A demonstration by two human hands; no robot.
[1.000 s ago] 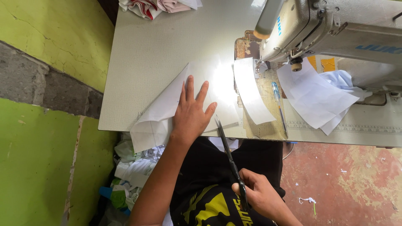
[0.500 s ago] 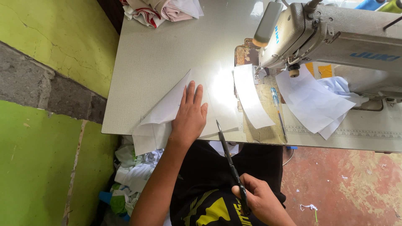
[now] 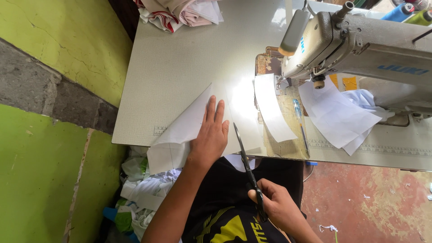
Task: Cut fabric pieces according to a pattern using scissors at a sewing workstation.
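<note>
Black-handled scissors [image 3: 246, 168] sit gripped in the right hand [image 3: 275, 203] at lower centre of the frame, fingers curled through the loops, blades pointing up toward the table edge. Above and left, the left hand [image 3: 210, 136] lies flat, fingers extended together, pressing a white fabric sheet [image 3: 189, 130] on the pale table [image 3: 180, 58]. Farther, upper right, stands a grey sewing machine [image 3: 360, 40].

My pale worktop [image 3: 180, 63] carries white fabric [image 3: 189, 126], a white strip [image 3: 272, 110], a sewing machine [image 3: 360, 42], a blue pen [image 3: 300, 123] and folded cloth [image 3: 180, 11].
</note>
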